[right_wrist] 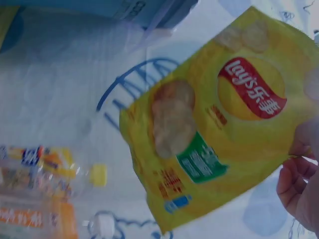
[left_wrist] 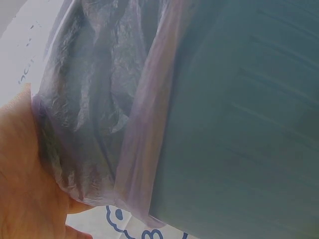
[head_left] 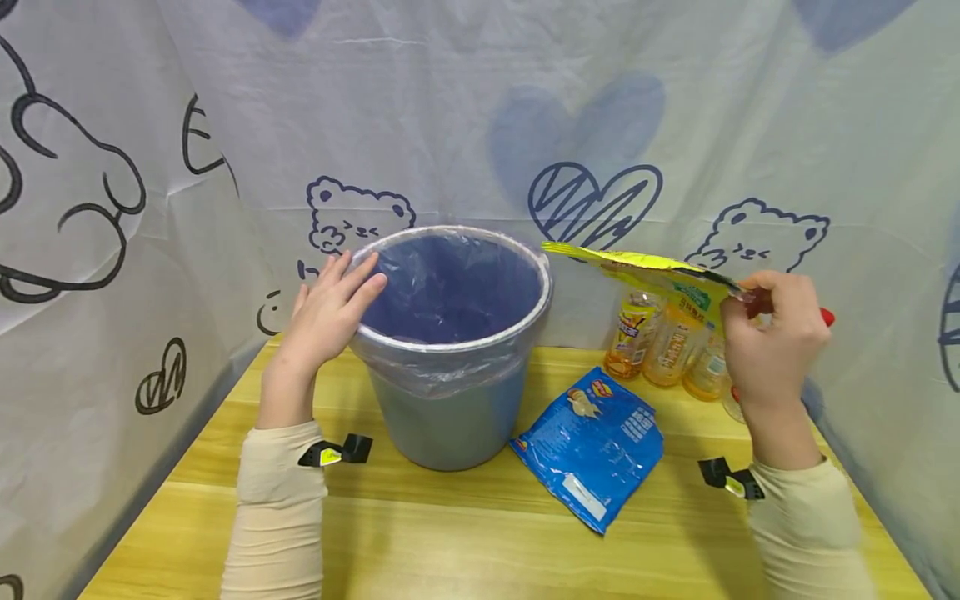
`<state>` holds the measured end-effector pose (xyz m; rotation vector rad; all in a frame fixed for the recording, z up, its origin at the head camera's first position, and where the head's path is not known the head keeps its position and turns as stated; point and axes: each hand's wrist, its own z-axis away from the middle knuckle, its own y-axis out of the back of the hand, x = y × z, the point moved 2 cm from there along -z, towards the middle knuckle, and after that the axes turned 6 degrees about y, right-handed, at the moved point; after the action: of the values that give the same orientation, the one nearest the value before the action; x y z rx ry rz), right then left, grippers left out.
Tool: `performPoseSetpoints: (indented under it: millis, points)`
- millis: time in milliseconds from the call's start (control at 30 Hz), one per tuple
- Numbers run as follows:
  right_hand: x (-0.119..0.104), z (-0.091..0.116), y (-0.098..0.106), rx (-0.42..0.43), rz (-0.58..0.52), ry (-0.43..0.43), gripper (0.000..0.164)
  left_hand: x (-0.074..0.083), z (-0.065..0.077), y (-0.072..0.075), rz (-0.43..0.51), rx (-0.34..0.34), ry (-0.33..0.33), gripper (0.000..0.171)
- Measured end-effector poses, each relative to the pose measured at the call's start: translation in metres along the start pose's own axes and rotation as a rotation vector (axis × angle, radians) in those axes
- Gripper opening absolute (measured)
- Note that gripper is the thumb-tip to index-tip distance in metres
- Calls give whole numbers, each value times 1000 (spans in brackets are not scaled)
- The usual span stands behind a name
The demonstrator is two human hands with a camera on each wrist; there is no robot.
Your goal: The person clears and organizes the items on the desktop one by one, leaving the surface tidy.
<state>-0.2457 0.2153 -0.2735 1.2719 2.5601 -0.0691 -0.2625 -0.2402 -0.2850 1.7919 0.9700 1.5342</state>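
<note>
My left hand (head_left: 333, 304) rests on the left rim of a grey bin (head_left: 450, 425) with its fingers fairly straight. A clear plastic liner (left_wrist: 99, 99) covers that rim and hangs over the outside. My right hand (head_left: 776, 333) pinches a yellow Lay's chip bag (right_wrist: 209, 119) by one edge. That bag looks flat and is held up in the air to the right of the bin, above the bottles. On the table beneath it lies a flattened blue chip bag (head_left: 596, 450), just right of the bin.
Several plastic bottles with orange remains, among them a yellow-labelled bottle (head_left: 632, 337), stand at the back right behind the yellow bag. A wooden table (head_left: 420, 533) carries everything. Printed white cloth (head_left: 450, 125) hangs behind it and at both sides.
</note>
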Motion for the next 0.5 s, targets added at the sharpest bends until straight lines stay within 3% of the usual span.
performPoseSetpoints:
  millis: [167, 500]
  points:
    - [-25, -2, -19, 46, -15, 115, 6, 0, 0, 1, -5, -1, -1, 74]
    - [-68, 11, -62, 15, -59, 419, 4, 0, 0, -1, -1, -6, 0, 74]
